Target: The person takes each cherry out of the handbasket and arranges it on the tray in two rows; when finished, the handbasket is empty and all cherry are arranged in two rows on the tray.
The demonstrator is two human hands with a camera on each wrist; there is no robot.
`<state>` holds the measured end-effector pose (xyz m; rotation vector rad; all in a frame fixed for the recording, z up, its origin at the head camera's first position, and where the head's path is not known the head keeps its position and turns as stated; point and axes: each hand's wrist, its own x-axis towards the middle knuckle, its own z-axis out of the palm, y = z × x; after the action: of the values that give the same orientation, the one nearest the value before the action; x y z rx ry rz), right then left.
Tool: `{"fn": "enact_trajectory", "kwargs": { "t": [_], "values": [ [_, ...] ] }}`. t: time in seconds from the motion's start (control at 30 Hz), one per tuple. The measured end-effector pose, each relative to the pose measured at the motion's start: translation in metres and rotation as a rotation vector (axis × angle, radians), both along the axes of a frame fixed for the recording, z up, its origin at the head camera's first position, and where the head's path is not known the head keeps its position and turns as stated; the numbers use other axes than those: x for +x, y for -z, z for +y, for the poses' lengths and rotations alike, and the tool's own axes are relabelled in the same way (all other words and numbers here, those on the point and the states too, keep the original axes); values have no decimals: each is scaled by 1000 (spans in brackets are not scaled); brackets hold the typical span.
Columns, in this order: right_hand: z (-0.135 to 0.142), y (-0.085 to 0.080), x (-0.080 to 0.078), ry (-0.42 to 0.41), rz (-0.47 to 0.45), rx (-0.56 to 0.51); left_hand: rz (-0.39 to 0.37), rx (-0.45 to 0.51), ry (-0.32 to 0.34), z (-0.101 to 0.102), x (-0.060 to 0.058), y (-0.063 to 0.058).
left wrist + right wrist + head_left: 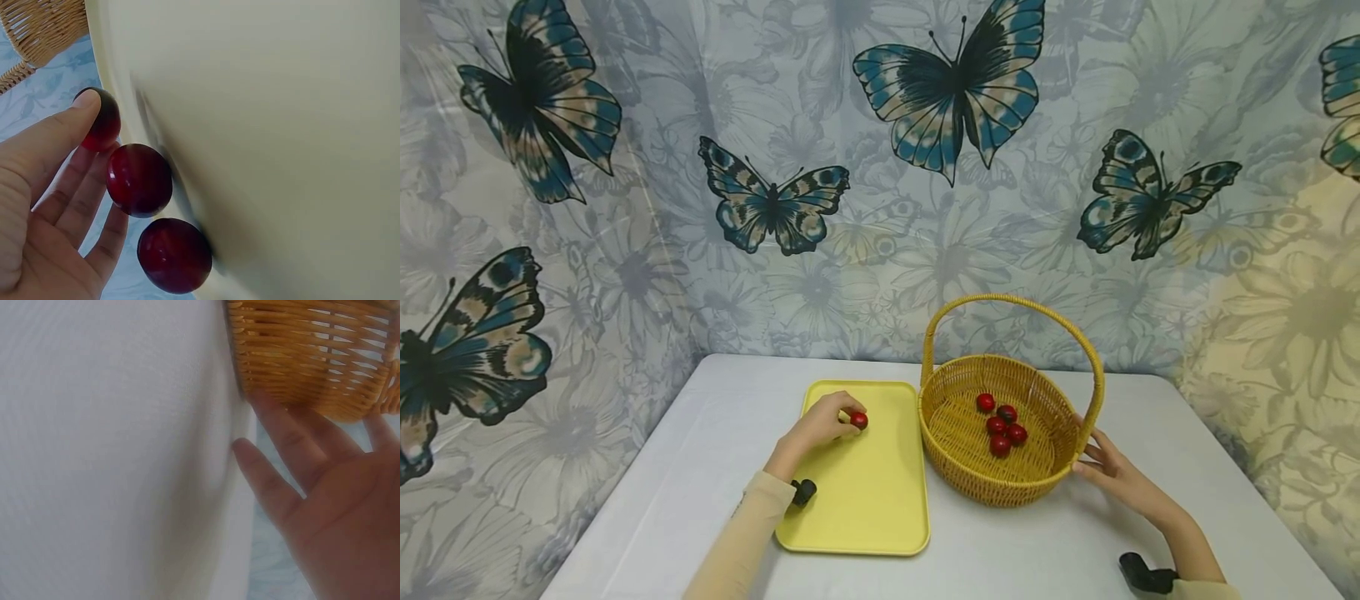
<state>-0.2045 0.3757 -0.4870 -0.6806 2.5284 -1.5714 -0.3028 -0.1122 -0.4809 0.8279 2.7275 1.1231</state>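
Note:
My left hand [823,421] is over the yellow tray [868,508], pinching a glossy dark red plum [103,122] between thumb and fingers. Two more plums lie close to that hand in the left wrist view: a middle plum [139,180] by the fingers and a lower plum [175,255] on the tray. From the head, one red plum [859,420] shows at the fingertips; the hand hides the others. My right hand [1120,479] rests beside the wicker basket [992,492], its extended fingers touching the outer wall low down. Several plums [1000,427] lie inside the basket.
The basket's tall arched handle [1015,300] rises above its rim. Tray and basket stand side by side on a white-covered table [1000,550]. Behind the table hangs a butterfly-patterned cloth [880,292]. Black straps with small devices sit on both wrists.

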Motion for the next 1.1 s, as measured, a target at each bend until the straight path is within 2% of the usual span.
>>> {"fn": "enact_trajectory", "kwargs": {
  "t": [0.1,0.33,0.67,1.1],
  "values": [
    [-1,-1,0,0,12,-6,-16,2,-4,-1,0,1],
    [0,0,-1,-22,16,-20,14,-44,-6,-2,1,3],
    [0,1,-1,-6,16,-10,34,-69,-9,-3,0,5],
    [-1,-1,0,-2,0,-6,48,-84,8,-5,2,3]
  ]
}}
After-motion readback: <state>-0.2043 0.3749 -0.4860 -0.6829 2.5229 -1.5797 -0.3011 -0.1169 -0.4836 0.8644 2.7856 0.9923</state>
